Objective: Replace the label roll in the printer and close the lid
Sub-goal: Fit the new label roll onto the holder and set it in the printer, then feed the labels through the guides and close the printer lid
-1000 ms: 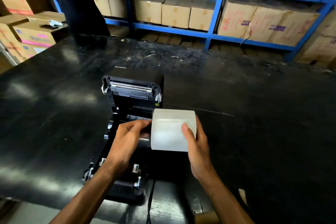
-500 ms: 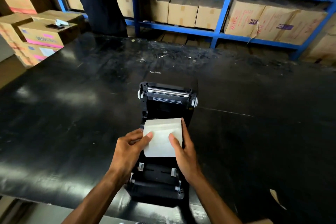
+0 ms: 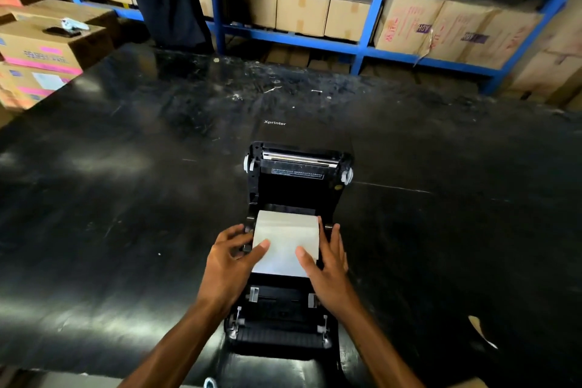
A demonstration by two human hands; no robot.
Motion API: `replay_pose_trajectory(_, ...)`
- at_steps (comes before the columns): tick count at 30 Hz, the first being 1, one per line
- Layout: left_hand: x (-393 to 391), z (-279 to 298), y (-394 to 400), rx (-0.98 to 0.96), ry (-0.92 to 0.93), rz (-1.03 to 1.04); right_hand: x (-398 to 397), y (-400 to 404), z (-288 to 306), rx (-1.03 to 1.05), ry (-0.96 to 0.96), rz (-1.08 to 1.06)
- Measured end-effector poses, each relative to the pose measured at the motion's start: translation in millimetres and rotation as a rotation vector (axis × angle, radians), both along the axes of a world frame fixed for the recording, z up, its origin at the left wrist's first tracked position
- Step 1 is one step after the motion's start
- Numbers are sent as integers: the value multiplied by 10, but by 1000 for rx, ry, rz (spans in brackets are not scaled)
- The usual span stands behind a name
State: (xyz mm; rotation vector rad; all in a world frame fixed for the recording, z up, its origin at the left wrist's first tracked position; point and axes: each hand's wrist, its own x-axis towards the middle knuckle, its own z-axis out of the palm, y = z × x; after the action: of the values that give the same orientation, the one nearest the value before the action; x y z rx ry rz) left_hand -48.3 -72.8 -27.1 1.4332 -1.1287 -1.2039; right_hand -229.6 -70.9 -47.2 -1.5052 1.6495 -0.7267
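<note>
Both hands, the left hand [image 3: 231, 264] and right hand [image 3: 327, 264], grip the label roll [image 3: 285, 242] between them, inside the open printer [image 3: 283, 318]. The raised lid [image 3: 297, 167] stands beyond the fingers; bare black table [image 3: 110, 214] spreads either side.

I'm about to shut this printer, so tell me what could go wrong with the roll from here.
1. The label roll is held between both thumbs, left hand and right hand; it may not be seated squarely in the printer bay.
2. No label end reaches the front guides, so closing the lid now could leave nothing feeding.
3. Fingers beside the roll could get pinched.
</note>
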Motion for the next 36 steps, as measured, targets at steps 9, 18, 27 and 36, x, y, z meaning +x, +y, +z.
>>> replay_pose_trajectory(9,-47,-172,-8,-44,-174,-56,-197,43,-166,98,34,11)
replay_pose_trajectory(18,-49,-205,23,-7,-99,-73,-210,63,-258,40,-32,12)
replay_pose_trajectory(27,-61,-171,32,-6,-4,-38,-155,60,-290,-17,-130,-38)
replay_pose_trajectory(36,-97,-150,70,37,40,-14,-187,50,-250,-26,-154,-20)
